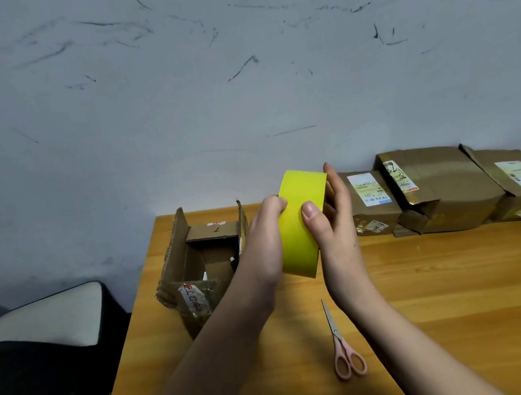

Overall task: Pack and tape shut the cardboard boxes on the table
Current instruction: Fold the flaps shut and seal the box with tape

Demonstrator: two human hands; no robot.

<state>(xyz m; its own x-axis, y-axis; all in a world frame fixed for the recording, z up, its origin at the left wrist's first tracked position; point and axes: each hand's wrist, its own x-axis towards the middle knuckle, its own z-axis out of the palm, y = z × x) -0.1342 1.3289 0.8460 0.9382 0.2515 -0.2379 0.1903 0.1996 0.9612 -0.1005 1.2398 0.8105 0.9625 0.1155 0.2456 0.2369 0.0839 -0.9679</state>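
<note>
Nearest, below the right hand (335, 233): pink-handled scissors (343, 346) flat on the wooden tabletop (477, 291). Between both hands, lifted: wide yellow tape roll (301, 221), right thumb pressed on its face, left hand (265, 241) curled round its edge. Just beyond the left hand: open brown cardboard box (200, 260), flaps up. Risk: unfound tape end, or roll slipping onto scissors.

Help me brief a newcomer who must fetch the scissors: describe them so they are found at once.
Start at the wooden table. On its near part, closer than the open box and just beside the right forearm, lie the scissors, blades pointing away. Their pink handles set them apart; everything else resting on the table is brown cardboard.
</note>
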